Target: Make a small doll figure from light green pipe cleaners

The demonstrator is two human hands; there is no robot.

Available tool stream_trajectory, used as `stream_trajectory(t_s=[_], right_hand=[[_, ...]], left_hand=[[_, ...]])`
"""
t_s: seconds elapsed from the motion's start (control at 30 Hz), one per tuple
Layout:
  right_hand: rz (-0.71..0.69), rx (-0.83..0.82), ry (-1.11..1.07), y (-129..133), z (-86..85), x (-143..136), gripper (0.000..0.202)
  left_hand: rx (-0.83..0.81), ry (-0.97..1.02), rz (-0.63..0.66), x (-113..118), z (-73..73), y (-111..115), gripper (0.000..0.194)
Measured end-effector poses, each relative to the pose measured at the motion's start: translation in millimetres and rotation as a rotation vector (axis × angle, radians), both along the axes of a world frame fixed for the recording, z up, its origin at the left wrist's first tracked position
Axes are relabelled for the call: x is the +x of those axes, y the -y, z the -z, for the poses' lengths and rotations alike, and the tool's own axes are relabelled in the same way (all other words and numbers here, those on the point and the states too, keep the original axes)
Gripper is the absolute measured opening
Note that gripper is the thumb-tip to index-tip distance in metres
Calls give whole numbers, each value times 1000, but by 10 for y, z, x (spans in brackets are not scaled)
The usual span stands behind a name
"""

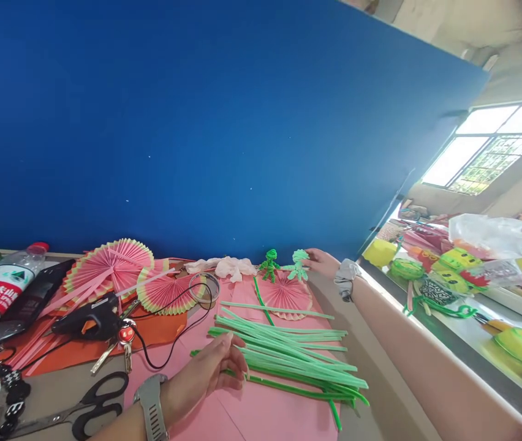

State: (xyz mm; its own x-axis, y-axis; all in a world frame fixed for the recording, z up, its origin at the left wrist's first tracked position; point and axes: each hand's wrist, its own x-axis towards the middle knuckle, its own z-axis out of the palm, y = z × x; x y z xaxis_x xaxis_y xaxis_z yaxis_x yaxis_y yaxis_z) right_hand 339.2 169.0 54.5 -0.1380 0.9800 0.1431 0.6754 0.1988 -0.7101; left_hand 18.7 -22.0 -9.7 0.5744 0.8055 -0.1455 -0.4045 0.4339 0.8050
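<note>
My right hand (320,262) reaches far out, its fingers closed on a small light green pipe-cleaner figure (298,265). Beside it stands a darker green figure (269,265), touching nothing of mine. Both are at the upper edge of a pink pleated paper fan (285,297). Nearer, my left hand (224,365) rests at the left end of a loose pile of green pipe cleaners (288,352) on pink paper (261,416). Its fingers are curled, and whether they grip a stem is unclear.
Left lie a glue gun (89,316), keys (127,334), black scissors (90,407), tape (204,288), more fans (116,266) and a bottle (1,288). A blue board (224,135) rises behind. A second table (463,343) at right holds crafts.
</note>
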Motion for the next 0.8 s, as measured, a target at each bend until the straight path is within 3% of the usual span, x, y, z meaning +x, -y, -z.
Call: stream_trajectory(t_s=[0.17, 0.27, 0.4, 0.5, 0.53, 0.57, 0.6, 0.67, 0.8], right_hand=[[82, 44, -8, -22, 220, -39, 29], [185, 168, -33, 129, 167, -69, 46], [255, 304, -29, 663, -21, -293, 47], [45, 204, 70, 1233, -10, -701, 26], [-153, 112, 214, 1406, 31, -858, 21], [-292, 55, 340, 1552, 84, -1010, 19], [-362, 31, 437, 1665, 143, -1148, 16], [-395, 12, 552, 1789, 258, -1355, 16], [-398, 25, 617, 1761, 357, -1475, 9]], left_hand=[[26, 6, -8, 21, 0, -2, 33], [31, 11, -13, 24, 24, -4, 32], [32, 3, -3, 38, 33, 4, 32], [44, -45, -68, 40, -7, 5, 31], [73, -72, -154, 29, -23, -4, 33], [107, -113, -337, 11, -37, -17, 33], [129, -154, -543, -15, -47, -35, 32], [156, -244, -808, -79, -58, -75, 32], [214, -315, -886, -151, -98, -105, 28]])
